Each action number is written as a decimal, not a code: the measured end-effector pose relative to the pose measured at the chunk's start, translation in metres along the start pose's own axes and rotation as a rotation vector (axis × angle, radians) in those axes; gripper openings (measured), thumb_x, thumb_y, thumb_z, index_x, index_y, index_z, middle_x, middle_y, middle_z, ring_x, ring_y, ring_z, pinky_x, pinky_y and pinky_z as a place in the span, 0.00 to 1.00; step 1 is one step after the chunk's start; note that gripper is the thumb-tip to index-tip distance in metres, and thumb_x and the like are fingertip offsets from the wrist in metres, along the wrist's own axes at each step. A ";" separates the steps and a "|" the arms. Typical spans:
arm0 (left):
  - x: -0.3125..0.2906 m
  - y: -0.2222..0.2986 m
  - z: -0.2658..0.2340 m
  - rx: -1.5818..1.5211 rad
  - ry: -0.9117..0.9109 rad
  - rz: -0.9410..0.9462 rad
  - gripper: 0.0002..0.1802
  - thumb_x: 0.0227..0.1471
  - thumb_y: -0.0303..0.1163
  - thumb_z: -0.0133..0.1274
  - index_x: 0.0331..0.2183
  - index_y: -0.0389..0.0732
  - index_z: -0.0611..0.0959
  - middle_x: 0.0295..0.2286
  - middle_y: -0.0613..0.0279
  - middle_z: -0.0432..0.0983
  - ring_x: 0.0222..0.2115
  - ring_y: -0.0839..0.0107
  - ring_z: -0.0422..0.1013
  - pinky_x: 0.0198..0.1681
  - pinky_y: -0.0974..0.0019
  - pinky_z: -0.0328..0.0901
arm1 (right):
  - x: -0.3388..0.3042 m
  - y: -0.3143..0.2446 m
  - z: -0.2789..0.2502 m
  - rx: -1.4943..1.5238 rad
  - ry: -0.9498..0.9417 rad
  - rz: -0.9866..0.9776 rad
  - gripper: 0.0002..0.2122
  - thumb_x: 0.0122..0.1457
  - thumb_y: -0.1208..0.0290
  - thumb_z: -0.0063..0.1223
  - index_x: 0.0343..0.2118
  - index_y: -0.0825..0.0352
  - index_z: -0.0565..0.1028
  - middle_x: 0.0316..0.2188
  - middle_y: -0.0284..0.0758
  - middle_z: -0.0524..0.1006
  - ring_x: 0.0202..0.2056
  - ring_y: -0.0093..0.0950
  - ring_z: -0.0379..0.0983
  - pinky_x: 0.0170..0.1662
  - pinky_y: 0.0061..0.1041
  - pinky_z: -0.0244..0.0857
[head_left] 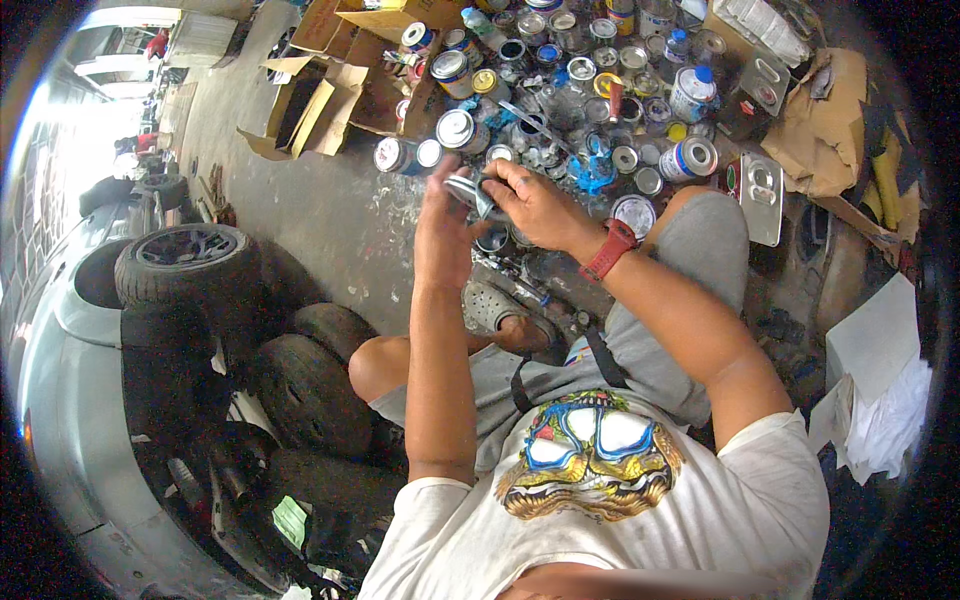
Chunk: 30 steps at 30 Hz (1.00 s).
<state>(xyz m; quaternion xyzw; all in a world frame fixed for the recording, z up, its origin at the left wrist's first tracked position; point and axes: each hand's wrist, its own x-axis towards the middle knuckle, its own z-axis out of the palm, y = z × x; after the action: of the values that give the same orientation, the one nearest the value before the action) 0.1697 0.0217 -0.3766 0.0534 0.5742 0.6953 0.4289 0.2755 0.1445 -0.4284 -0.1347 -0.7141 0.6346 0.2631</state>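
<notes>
In front of my raised knee, both of my hands meet at a small round silvery metal piece, like a can lid or a shallow tin (466,190). My left hand (443,232) is wrapped against its left side, its fingertips slightly smeared. The right hand (530,203), below a red wristwatch (612,250), pinches the piece's right edge with thumb and fingers. Just beyond are a closed paint can (457,130) and a smaller pale-topped can (429,153). Under my hands, an open dark can (492,238) is partly hidden. A crumpled blue cloth or glove (594,167) lies farther right.
Several paint cans and jars crowd the floor ahead, among them a blue-capped container (692,93). Torn cardboard boxes (318,105) stand at far left. A metal sheet (763,198) lies right of my knee. Tires (185,258) and a silver car (80,390) occupy the left.
</notes>
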 end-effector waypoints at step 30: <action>0.011 0.006 0.012 0.208 0.067 0.135 0.26 0.69 0.41 0.48 0.63 0.39 0.72 0.59 0.59 0.71 0.58 0.71 0.67 0.57 0.62 0.66 | 0.019 0.029 -0.002 0.119 -0.021 0.161 0.17 0.73 0.60 0.45 0.50 0.72 0.75 0.44 0.45 0.81 0.47 0.32 0.79 0.52 0.33 0.70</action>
<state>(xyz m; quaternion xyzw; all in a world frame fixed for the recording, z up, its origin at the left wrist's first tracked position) 0.1669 0.0383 -0.3720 0.1128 0.6524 0.6608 0.3536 0.2567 0.1610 -0.4529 -0.1689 -0.6646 0.6965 0.2112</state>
